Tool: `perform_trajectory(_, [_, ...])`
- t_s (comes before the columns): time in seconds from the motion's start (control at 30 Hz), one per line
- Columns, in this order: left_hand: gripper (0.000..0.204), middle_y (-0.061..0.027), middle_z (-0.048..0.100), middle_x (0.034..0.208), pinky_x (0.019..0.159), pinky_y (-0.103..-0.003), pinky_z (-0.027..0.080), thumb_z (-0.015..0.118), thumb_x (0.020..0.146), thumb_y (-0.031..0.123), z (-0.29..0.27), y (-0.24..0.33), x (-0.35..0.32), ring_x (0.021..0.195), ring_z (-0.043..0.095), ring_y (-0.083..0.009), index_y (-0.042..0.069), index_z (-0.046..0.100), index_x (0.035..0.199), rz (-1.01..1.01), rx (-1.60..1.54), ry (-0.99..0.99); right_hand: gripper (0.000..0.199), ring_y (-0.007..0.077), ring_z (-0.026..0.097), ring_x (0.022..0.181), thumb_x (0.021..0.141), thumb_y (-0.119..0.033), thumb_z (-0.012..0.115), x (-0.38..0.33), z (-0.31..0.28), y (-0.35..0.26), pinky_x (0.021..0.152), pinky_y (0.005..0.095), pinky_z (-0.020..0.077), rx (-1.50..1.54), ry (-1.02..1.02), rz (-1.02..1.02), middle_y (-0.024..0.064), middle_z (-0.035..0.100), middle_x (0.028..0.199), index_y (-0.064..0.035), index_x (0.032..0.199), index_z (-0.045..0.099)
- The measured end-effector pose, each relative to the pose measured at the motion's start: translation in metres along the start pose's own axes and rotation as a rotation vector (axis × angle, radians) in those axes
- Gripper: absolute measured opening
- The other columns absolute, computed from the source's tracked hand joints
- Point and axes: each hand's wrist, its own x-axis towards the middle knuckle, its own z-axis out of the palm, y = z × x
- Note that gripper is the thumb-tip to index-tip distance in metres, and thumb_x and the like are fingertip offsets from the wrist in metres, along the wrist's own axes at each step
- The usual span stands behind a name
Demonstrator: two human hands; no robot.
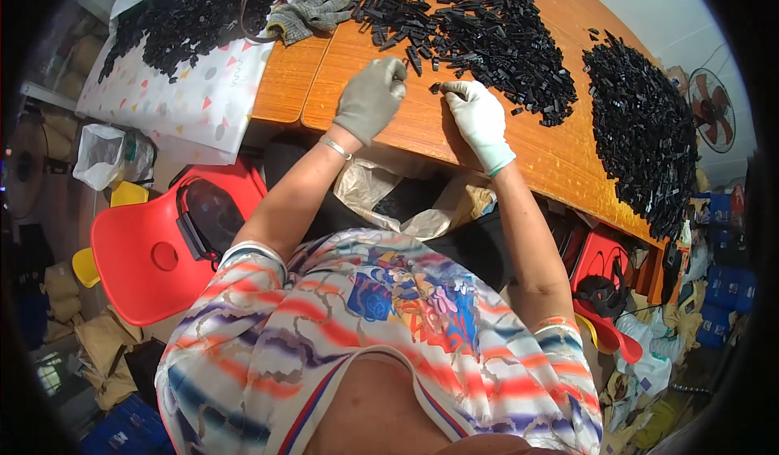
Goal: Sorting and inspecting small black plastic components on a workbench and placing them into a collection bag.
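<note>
My left hand (pixel 371 96), in a grey glove, hovers over the orange wooden table (pixel 560 159) with its fingers curled near a small black plastic piece (pixel 415 59). My right hand (pixel 480 120), in a white glove, pinches a small black piece (pixel 436 88) at its fingertips. Just beyond both hands lies a big heap of small black plastic parts (pixel 487 25). A second dense heap of black parts (pixel 645 130) lies on the table to the right.
A pair of grey gloves (pixel 312 8) rests at the table's far edge. More black parts (pixel 174 25) sit on a patterned cloth (pixel 195 98) at left. A red chair (pixel 154 252) stands at my left, an open bag (pixel 406 199) on my lap, a fan (pixel 712 107) at right.
</note>
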Motion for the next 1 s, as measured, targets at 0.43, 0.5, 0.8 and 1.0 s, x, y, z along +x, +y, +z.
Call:
perform_trajectory(0.43, [0.035,-0.0073,0.06,0.087,0.065,-0.022,0.046,0.063,0.087,0.006,-0.02,-0.011,-0.005,0.07,0.054,-0.0106,-0.007,0.052,0.118,-0.522,-1.267,-0.226,0.019,0.0268,0.064,0.089,0.082,-0.025,0.066,0.011,0.015,-0.025,0.079,0.0352,0.0496,0.053,-0.068,-0.023,0.0096,0.065,0.096,-0.0137,0.096,0.072])
perform_trajectory(0.5, [0.034,-0.0074,0.06,0.088,0.066,-0.022,0.046,0.064,0.088,0.008,-0.021,-0.014,-0.006,0.071,0.055,-0.0111,-0.005,0.053,0.117,-0.543,-1.335,-0.248,0.015,0.0273,0.064,0.088,0.084,-0.023,0.065,0.007,0.013,-0.028,0.078,0.0352,0.0493,0.094,-0.042,-0.038,0.0094,0.063,0.098,-0.0111,0.091,0.071])
perform_trajectory(0.8, [0.032,-0.0023,0.056,0.09,0.066,-0.02,0.045,0.052,0.097,0.013,-0.018,0.0,-0.008,0.074,0.052,-0.0087,0.003,0.049,0.127,-0.491,-1.492,-0.384,0.018,0.0071,0.059,0.062,0.092,-0.019,0.059,0.008,-0.014,-0.055,0.058,0.0239,0.0459,0.779,-0.221,0.302,0.0017,0.061,0.074,-0.0021,0.088,0.061])
perform_trajectory(1.0, [0.032,-0.0011,0.057,0.088,0.067,-0.021,0.046,0.04,0.102,0.025,-0.008,0.005,-0.009,0.075,0.052,-0.0091,0.006,0.05,0.126,-0.539,-1.768,-0.388,0.024,0.0025,0.047,0.055,0.091,-0.025,0.063,0.007,-0.027,-0.068,0.05,0.019,0.0349,0.709,-0.124,0.21,-0.0044,0.057,0.069,-0.0048,0.101,0.07])
